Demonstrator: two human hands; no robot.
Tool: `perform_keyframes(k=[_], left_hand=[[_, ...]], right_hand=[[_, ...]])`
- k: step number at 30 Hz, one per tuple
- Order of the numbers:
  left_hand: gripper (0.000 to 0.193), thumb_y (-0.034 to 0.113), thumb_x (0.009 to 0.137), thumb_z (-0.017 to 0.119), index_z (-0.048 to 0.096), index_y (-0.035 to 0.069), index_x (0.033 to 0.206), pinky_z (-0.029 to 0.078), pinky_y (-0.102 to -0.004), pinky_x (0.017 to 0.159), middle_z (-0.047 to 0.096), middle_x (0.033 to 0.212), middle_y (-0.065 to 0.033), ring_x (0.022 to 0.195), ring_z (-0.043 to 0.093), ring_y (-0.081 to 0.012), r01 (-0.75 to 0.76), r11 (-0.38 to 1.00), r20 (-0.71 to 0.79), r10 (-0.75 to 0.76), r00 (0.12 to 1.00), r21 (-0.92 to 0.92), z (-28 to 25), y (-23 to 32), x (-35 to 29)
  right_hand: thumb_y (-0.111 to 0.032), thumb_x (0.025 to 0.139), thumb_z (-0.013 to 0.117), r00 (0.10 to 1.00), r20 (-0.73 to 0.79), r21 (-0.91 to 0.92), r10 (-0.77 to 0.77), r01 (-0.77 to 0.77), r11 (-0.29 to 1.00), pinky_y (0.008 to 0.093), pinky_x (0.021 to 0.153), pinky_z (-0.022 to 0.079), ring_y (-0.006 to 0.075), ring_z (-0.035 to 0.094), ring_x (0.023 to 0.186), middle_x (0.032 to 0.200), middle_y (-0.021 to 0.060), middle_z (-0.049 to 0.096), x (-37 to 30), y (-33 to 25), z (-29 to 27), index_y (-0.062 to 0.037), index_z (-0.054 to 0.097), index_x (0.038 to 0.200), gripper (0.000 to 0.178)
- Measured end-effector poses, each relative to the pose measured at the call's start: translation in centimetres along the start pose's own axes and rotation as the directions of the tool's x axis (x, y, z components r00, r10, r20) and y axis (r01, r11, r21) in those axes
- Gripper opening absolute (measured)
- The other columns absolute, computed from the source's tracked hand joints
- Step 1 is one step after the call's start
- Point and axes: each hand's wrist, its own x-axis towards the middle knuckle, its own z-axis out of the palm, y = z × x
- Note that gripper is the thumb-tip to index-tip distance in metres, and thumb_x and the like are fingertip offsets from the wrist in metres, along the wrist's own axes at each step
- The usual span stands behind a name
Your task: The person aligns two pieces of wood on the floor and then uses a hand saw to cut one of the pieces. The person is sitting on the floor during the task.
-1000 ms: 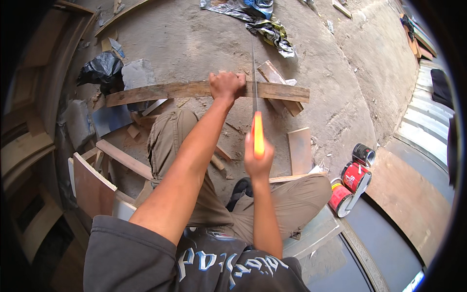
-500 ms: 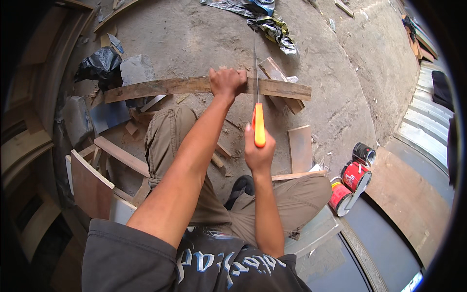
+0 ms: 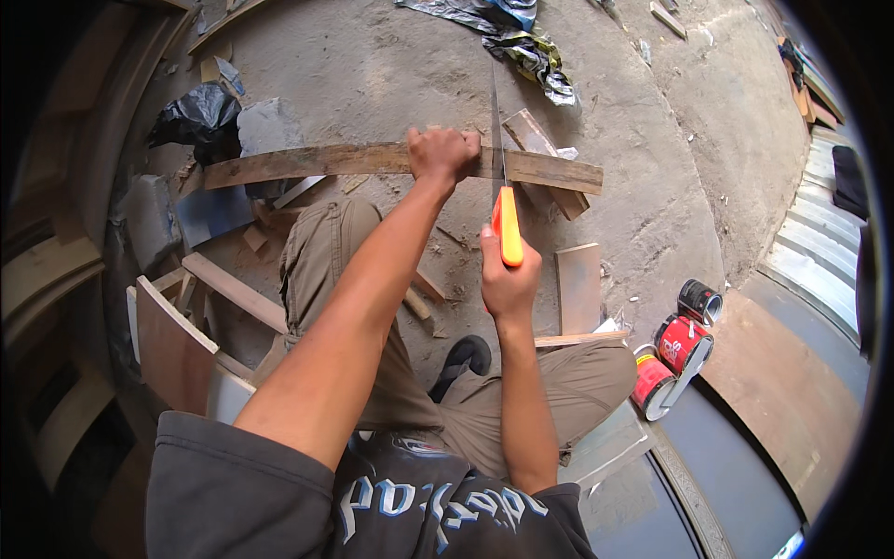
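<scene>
A long wooden plank [image 3: 321, 162] lies crosswise in front of me, its left part near a concrete block and its right part over a short board [image 3: 532, 133]. My left hand [image 3: 441, 154] is closed over the plank right of its middle. Just to the right of that hand, a handsaw [image 3: 510, 228] with an orange and yellow handle crosses the plank, its thin blade pointing away from me. The fingers of my right hand [image 3: 510, 279] are wrapped round the saw's handle.
Concrete blocks [image 3: 149, 226] and a black plastic bag [image 3: 197, 116] are at the left, with wood scraps nearby. A crumpled foil-like sheet [image 3: 535, 61] lies beyond the saw. Several cans [image 3: 683, 340] stand at the right, beside a board [image 3: 778, 391]. A wooden piece [image 3: 579, 289] lies near my right knee.
My right hand has pushed the saw slightly forward, so its handle is closer to the plank. My left hand remains on the plank. The whole view has shifted a little.
</scene>
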Motion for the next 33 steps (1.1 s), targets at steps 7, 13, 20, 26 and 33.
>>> perform_keyframes(k=[7, 13, 20, 26, 33], left_hand=[[0.05, 0.039, 0.088, 0.041, 0.077, 0.008, 0.07, 0.039, -0.0396, 0.082, 0.071, 0.07, -0.0158, 0.062, 0.067, -0.027, 0.024, 0.997, -0.035, -0.021, 0.999, 0.072, 0.1, -0.2, 0.1], [0.052, 0.038, 0.087, 0.041, 0.074, 0.003, 0.068, 0.041, -0.0407, 0.079, 0.069, 0.07, -0.0185, 0.057, 0.065, -0.03, -0.003, 0.998, -0.048, 0.006, 0.999, 0.07, -0.3, -0.8, -0.4], [0.051, 0.037, 0.087, 0.042, 0.074, 0.003, 0.069, 0.041, -0.0411, 0.078, 0.07, 0.071, -0.0192, 0.058, 0.065, -0.03, 0.03, 0.998, -0.051, -0.027, 0.998, 0.062, 0.3, -1.2, 0.1], [0.052, 0.037, 0.087, 0.04, 0.075, 0.003, 0.073, 0.041, -0.042, 0.081, 0.07, 0.072, -0.0204, 0.062, 0.067, -0.0328, 0.027, 0.999, 0.041, -0.028, 0.999, 0.025, -0.5, -0.2, 0.0], [0.053, 0.037, 0.088, 0.038, 0.076, 0.002, 0.076, 0.041, -0.0417, 0.082, 0.07, 0.073, -0.0218, 0.063, 0.068, -0.0322, 0.009, 1.0, 0.003, -0.009, 1.0, 0.021, -0.6, 0.0, 0.3]], right_hand=[[-0.01, 0.09, 0.067, 0.998, -0.048, -0.082, 0.034, -0.038, 0.996, 0.0302, 0.051, 0.04, 0.0098, 0.05, 0.055, 0.058, 0.007, 0.053, -14.3, 1.4, -4.6, 0.0018, 0.063, 0.078, 0.018], [-0.015, 0.092, 0.065, 0.999, -0.025, -0.067, -0.024, 0.022, 0.997, 0.033, 0.051, 0.039, 0.013, 0.046, 0.053, 0.056, 0.0075, 0.05, -5.4, 2.2, -2.2, 0.0003, 0.058, 0.071, 0.027], [-0.017, 0.092, 0.066, 0.998, 0.056, -0.048, -0.003, 0.005, 0.999, 0.0349, 0.049, 0.036, 0.0139, 0.043, 0.05, 0.055, 0.0084, 0.047, -3.9, 2.3, -0.8, -0.0003, 0.055, 0.069, 0.031], [-0.01, 0.09, 0.065, 0.993, -0.084, -0.105, 0.089, -0.097, 0.99, 0.0336, 0.049, 0.04, 0.018, 0.049, 0.048, 0.055, 0.0102, 0.051, -14.3, 3.4, -4.1, -0.0001, 0.061, 0.075, 0.019], [-0.007, 0.087, 0.066, 0.994, -0.076, -0.113, -0.075, 0.066, 0.991, 0.0367, 0.046, 0.042, 0.0272, 0.053, 0.043, 0.054, 0.0118, 0.051, -14.7, 2.8, -0.4, -0.0024, 0.058, 0.071, 0.019]])
